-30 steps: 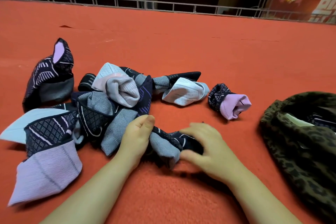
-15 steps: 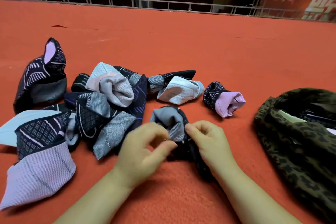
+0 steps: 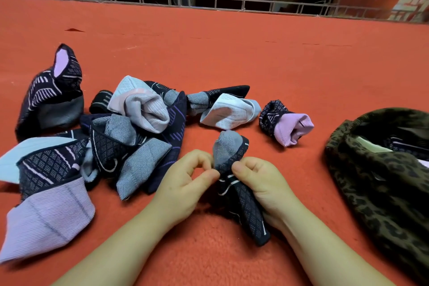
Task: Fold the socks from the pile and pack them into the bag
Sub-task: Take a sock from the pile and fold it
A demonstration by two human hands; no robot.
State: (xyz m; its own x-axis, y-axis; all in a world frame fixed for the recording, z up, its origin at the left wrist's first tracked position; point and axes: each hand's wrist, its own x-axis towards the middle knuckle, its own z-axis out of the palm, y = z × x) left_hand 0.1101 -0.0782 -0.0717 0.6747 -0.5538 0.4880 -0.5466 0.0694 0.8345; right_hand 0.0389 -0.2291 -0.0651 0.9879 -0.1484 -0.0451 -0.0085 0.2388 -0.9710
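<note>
A dark navy sock with a grey cuff (image 3: 232,169) stands upright between my hands, its foot trailing toward me. My left hand (image 3: 185,183) pinches its cuff edge with thumb and forefinger. My right hand (image 3: 262,183) grips the sock from the right, fingers curled round it. The pile of socks (image 3: 130,132), navy, grey and lilac, lies to the left on the red carpet. A leopard-print bag (image 3: 380,181) lies open at the right with dark socks inside.
A rolled navy and pink sock (image 3: 286,124) sits between the pile and the bag. A pale blue sock (image 3: 228,111) lies behind my hands. A navy sock (image 3: 51,97) stands at the far left. A metal railing (image 3: 209,2) bounds the carpet's far edge.
Both hands have pulled the navy sock out of the pile and raised its grey cuff upright. It now sits clear of the pile, closer to me.
</note>
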